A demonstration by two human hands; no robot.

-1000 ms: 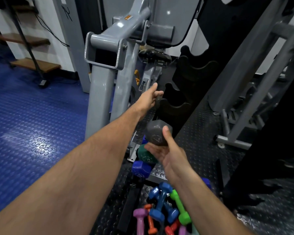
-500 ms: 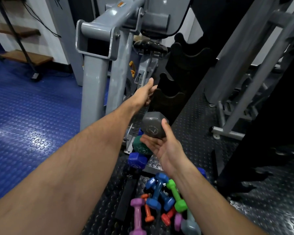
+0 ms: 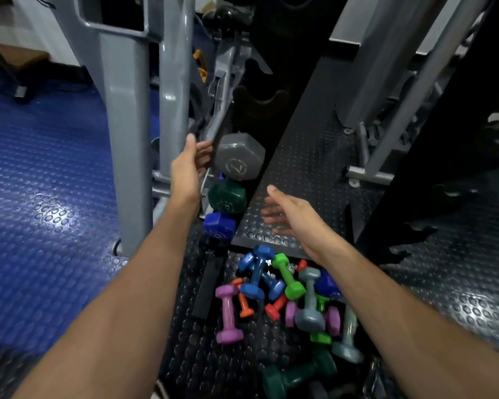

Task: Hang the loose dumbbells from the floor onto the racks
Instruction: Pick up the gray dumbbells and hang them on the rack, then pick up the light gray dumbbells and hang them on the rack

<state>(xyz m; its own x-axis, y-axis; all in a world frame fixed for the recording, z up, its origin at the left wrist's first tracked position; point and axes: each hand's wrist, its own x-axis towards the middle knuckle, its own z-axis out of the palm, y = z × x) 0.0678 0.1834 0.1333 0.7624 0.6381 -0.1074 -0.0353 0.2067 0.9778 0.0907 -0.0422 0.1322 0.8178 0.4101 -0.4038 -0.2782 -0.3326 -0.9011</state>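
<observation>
Half a second ago the right hand (image 3: 293, 216) cradled the grey dumbbell (image 3: 239, 156) from below; now that dumbbell sits in the black rack (image 3: 261, 110), in the slot above the dark green dumbbell (image 3: 227, 196) and the blue dumbbell (image 3: 219, 229), and the right hand has come away from it, palm open, fingers spread and holding nothing. It hovers over the raised studded black mat (image 3: 306, 156), clear of the grey weight, with bare mat running away beyond it. The left hand (image 3: 188, 165) reaches in beside the rack's left edge, fingers extended; their tips pass behind the rack's thin black upright, so whether they touch the far end of the grey dumbbell cannot be told. Just left of that hand stand the grey machine posts (image 3: 144, 110), leaving only a narrow gap between post and rack. Empty scalloped cradles show higher up the rack. On the floor (image 3: 458, 283) below the hands lies the loose pile (image 3: 288, 295): purple, orange, red, blue, bright green, pale grey and dark green dumbbells, crossed and touching one another, hard against the mat's front edge. A flat black strip (image 3: 209, 286) lies just left of the pile. Blue studded flooring (image 3: 41, 197) opens wide on the left.
</observation>
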